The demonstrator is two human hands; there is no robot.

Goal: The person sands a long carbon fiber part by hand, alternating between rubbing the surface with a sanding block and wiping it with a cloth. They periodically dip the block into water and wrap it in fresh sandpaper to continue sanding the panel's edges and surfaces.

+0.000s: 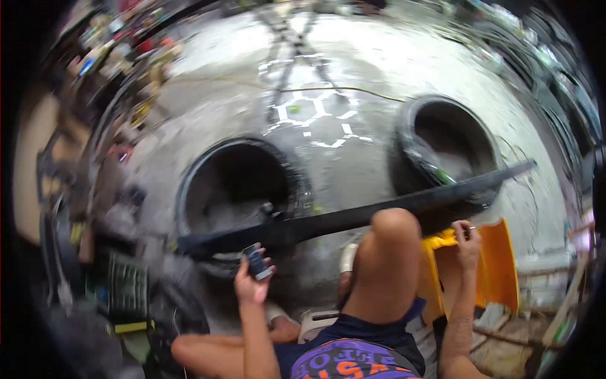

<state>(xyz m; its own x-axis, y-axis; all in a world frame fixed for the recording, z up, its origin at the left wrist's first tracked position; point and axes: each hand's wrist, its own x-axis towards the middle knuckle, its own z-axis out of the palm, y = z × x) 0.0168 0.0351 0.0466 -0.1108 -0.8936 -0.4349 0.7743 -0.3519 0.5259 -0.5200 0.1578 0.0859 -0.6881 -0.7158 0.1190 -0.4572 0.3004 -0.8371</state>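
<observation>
My half-curled left hand is holding a phone, nearer the crosswise bar ahead; my right hand is pinching a small item.

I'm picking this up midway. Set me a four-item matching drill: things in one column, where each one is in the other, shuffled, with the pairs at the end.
Things
1. Device
2. Bar
3. Cord
4. Yellow plastic

Places
A. On the floor, farther off than the bar
B. Close by the right hand
C. In the left hand
D. Across the left tyre and the right tyre

Pairs: 1-C, 2-D, 3-A, 4-B
</observation>
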